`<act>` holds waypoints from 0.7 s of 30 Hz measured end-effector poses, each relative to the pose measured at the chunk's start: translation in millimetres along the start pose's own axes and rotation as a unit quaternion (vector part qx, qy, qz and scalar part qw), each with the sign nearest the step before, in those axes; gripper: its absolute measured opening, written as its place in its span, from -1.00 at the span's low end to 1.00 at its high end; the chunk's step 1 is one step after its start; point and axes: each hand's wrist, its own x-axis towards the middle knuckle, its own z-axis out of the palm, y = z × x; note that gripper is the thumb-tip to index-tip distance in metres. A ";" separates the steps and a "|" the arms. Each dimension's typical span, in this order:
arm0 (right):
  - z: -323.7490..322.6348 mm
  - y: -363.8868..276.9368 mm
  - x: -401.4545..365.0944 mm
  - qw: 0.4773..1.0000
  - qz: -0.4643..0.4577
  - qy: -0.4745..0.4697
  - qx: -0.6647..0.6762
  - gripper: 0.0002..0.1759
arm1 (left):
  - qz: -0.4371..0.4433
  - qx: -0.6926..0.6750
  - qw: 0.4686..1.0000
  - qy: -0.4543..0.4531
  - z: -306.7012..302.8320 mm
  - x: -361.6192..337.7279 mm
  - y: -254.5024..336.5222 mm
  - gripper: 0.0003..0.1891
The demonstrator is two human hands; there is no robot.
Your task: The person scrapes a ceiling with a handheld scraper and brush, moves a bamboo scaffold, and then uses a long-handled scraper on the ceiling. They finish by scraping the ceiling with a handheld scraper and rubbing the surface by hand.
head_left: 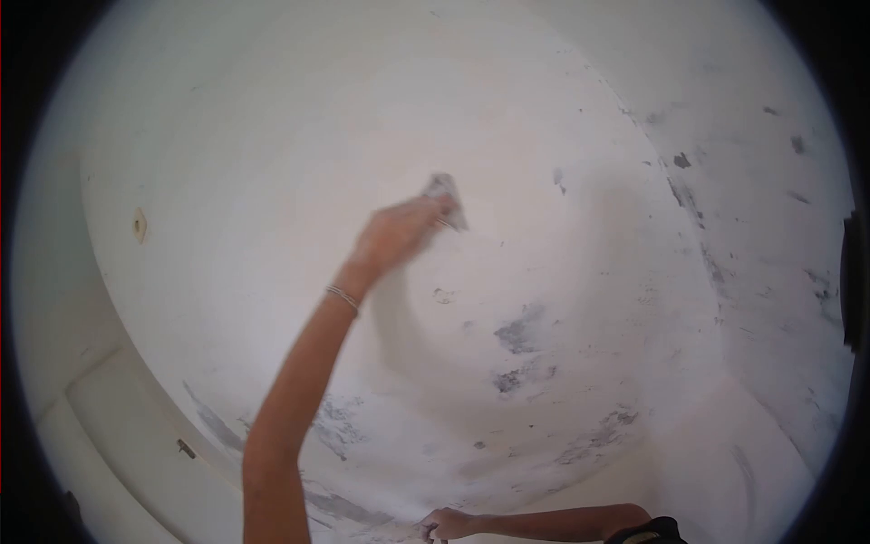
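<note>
My left hand, with a bracelet at the wrist, is raised against the white wall. Its fingers are closed on a small flat scraper, blurred by motion, whose blade lies at the wall surface. Low in the view, my right hand is closed near the bottom edge, around something I cannot make out. Grey bare patches mark the wall below and to the right of the scraper.
At the far left is a wall socket. A pale door with a handle stands at the lower left. On the right, past a corner, another wall shows dark patches.
</note>
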 end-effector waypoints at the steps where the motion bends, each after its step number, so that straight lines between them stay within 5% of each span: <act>1: -3.3 0.6 -2.4 1.000 0.002 0.010 0.004 -0.66 | -0.006 0.032 0.999 0.036 -10.2 5.3 -22.8 -0.61; 2: -6.0 0.5 -3.3 1.000 0.003 0.007 -0.009 -0.66 | -0.008 0.068 0.995 0.070 -22.2 10.3 -48.4 -0.57; 5: -7.1 9.3 -0.9 1.000 0.013 0.013 -0.013 -0.65 | -0.254 0.033 0.946 0.200 -53.8 37.4 -82.0 -0.54; 9: -1.8 7.8 1.7 1.000 0.016 0.008 -0.015 -0.64 | -0.184 0.074 0.937 0.289 8.8 59.0 -32.6 -0.65; 11: 4.4 11.1 4.7 1.000 0.013 0.002 -0.009 -0.65 | -0.220 -0.001 0.973 0.068 38.0 59.0 51.3 -0.63; 14: 10.6 0.7 4.6 1.000 0.016 -0.009 -0.015 -0.67 | 0.056 -0.046 0.995 0.072 135.3 7.8 142.6 -0.49; 16: 11.2 -6.3 -1.0 0.999 0.029 -0.011 -0.027 -0.68 | 0.223 -0.022 0.972 -0.073 135.5 -16.8 171.2 -0.52; 17: 10.8 -6.4 -3.0 0.999 0.026 -0.013 -0.023 -0.69 | 0.225 -0.022 0.972 -0.066 127.5 -5.6 166.6 -0.52; 19: 6.0 -4.5 -5.9 1.000 0.020 -0.011 -0.021 -0.69 | 0.130 -0.017 0.966 -0.223 105.6 19.3 124.1 -0.57; 20: 4.0 -2.5 -6.1 0.999 0.018 -0.015 -0.027 -0.68 | 0.208 0.013 0.974 0.092 92.1 22.9 77.3 -0.64; 21: 2.6 -0.7 -6.2 0.999 0.016 -0.022 -0.031 -0.67 | 0.155 0.095 0.972 0.150 66.8 39.7 46.2 -0.64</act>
